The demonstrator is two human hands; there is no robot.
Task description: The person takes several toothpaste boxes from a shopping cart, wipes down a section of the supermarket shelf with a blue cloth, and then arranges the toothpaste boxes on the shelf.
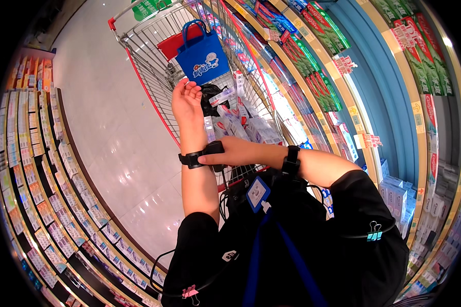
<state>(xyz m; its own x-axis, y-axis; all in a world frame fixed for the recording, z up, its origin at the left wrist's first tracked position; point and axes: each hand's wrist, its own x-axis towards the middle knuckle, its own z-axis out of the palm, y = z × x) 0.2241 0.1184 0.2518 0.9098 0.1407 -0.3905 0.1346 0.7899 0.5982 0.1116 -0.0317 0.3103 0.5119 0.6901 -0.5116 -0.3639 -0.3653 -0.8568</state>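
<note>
My left hand (188,98) is raised palm up over the side of a wire shopping cart (148,82), its fingers loosely curled around nothing. On that wrist sits a black strap (192,159) with a dark box-shaped device (215,147). My right hand (236,151) reaches across and grips this device, thumb lying on the strap. Another black strapped device (291,159) is on my right wrist. Inside the cart are many toothpaste boxes (230,121), a black plastic bag (211,92) and a blue tote bag (203,57), which stands upright near a red panel (169,44).
Shelves of toothpaste boxes (322,30) rise close on the right, with price rails (388,38). A long shelf unit (67,146) of small packages curves along the left. Pale floor tiles (111,126) lie between it and the cart. Cables (223,199) hang near my waist.
</note>
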